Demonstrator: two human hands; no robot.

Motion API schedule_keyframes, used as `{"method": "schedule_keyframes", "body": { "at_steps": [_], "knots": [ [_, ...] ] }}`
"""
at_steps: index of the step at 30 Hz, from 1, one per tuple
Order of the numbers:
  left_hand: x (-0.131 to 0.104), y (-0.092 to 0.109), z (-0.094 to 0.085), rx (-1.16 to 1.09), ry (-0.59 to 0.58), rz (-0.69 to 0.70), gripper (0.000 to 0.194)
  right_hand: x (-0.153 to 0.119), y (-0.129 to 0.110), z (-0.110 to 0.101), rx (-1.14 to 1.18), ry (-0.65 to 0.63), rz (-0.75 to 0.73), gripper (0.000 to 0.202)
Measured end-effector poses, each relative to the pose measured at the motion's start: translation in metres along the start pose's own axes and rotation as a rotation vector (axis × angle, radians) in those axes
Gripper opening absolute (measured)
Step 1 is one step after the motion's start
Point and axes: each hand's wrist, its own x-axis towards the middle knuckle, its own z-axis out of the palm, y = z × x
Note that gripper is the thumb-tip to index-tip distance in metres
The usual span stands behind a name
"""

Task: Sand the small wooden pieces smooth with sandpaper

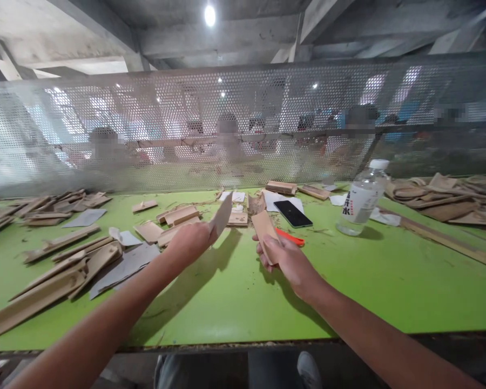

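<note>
My left hand is closed on a thin, flat, greyish-tan piece, held upright on edge above the table; its exact material I cannot make out. My right hand grips a tan strip that looks like wood or bamboo, with the thumb on its face and the fingers beneath. The two held pieces are apart. Just beyond the right hand lies an orange-red object, partly hidden by the hand. Small tan pieces and a pale sheet of paper lie between and behind the hands.
On the green table, a pile of tan strips and grey sheets lies left. A black phone and a clear bottle stand or lie right, near curled brown pieces. A perforated metal screen runs behind.
</note>
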Motion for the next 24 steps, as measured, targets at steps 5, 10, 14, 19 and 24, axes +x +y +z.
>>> {"method": "schedule_keyframes", "body": {
  "at_steps": [5, 10, 14, 19, 24],
  "knots": [
    [-0.011, -0.002, 0.002, -0.085, 0.042, -0.002, 0.036, 0.001, 0.000, -0.001, 0.012, -0.012, 0.027, 0.037],
    [-0.061, 0.005, -0.002, -0.212, 0.262, 0.080, 0.039, -0.026, 0.001, 0.013, 0.040, -0.009, 0.084, 0.054],
    [-0.101, 0.032, 0.035, -0.562, 0.508, 0.201, 0.053, -0.063, 0.017, 0.046, -0.102, -0.067, -0.103, 0.064],
    [-0.113, 0.064, 0.076, -1.182, 0.641, 0.139, 0.065, -0.083, 0.029, 0.078, -0.168, -0.124, -0.282, 0.061],
    [-0.101, 0.070, 0.070, -1.195, 0.608, 0.011, 0.074, -0.084, 0.031, 0.076, -0.121, -0.117, -0.244, 0.058]
  ]
}}
